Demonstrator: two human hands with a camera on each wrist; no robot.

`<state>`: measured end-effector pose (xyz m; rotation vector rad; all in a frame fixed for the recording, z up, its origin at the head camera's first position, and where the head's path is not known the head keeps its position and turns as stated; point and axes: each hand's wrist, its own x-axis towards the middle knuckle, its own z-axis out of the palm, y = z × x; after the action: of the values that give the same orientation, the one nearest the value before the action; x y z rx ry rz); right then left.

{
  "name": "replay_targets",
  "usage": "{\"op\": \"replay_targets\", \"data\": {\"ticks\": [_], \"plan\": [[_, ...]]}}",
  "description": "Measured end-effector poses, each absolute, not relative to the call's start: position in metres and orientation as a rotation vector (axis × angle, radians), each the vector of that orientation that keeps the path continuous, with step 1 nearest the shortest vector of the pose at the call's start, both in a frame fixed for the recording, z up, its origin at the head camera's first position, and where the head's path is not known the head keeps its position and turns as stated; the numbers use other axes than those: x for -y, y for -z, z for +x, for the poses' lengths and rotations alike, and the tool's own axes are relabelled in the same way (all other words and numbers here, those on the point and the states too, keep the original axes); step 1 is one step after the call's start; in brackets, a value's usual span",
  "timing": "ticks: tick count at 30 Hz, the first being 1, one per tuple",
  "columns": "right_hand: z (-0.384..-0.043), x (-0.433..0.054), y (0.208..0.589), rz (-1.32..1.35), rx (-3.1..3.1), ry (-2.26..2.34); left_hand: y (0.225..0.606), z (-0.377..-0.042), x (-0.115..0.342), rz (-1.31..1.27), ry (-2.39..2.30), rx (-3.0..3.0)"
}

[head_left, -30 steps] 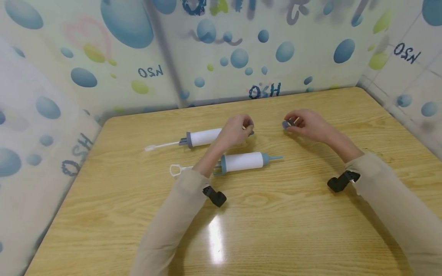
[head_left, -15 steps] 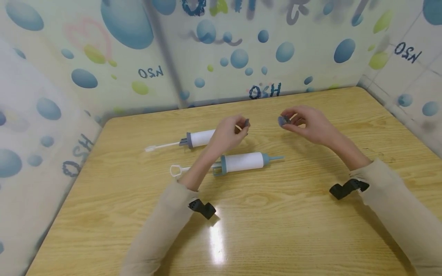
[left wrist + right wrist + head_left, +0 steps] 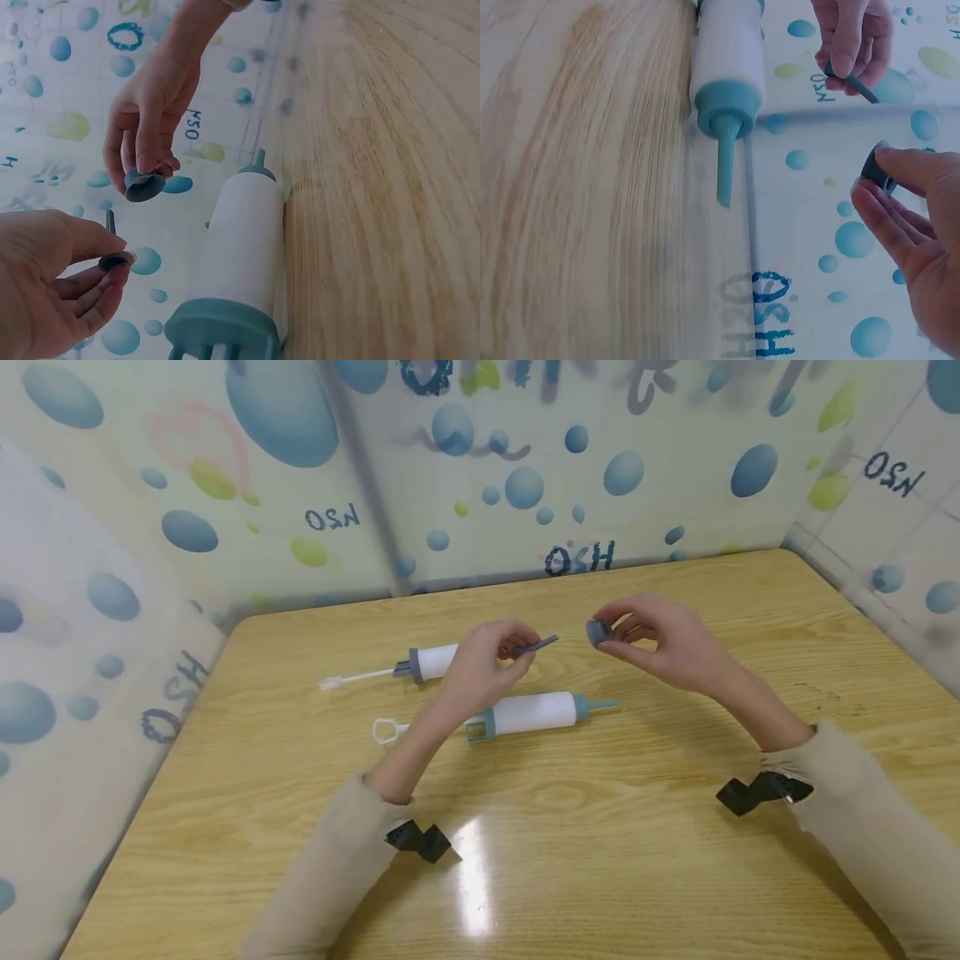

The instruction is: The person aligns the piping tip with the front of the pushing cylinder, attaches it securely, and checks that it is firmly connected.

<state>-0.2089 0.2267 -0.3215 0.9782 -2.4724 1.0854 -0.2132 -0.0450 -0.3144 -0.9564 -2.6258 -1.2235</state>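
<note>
My left hand (image 3: 487, 664) pinches a slim dark grey nozzle (image 3: 542, 642) by its wider base; its spout points right in the head view. Across from it, my right hand (image 3: 667, 639) holds a short grey ring cap (image 3: 597, 632) between thumb and fingertips, its hollow side showing in the left wrist view. A gap separates cap and nozzle. Partly behind the left hand lies a large plunger syringe with a white barrel (image 3: 437, 662) and grey collar; its front end is hidden. Nearer lies a matching teal-ended syringe (image 3: 534, 712) with its teal nozzle (image 3: 725, 165) fitted.
Both syringes lie on a wooden table (image 3: 600, 843), their white plunger rods pointing left. The rod of the nearer one ends in a loop handle (image 3: 387, 731). A patterned wall (image 3: 480, 552) borders the table's back edge. Small black cameras sit on both wrists.
My left hand has drawn back left from near the grey syringe's front end, and the nozzle now shows pointing right. My right hand has shifted slightly left, turning the cap.
</note>
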Motion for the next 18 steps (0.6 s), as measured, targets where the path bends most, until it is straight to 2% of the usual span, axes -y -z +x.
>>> {"op": "replay_targets", "data": {"ticks": [18], "plan": [[-0.19, -0.206, 0.318, 1.197, 2.269, -1.219, 0.311, -0.195, 0.046, -1.12, 1.332, 2.486]]}}
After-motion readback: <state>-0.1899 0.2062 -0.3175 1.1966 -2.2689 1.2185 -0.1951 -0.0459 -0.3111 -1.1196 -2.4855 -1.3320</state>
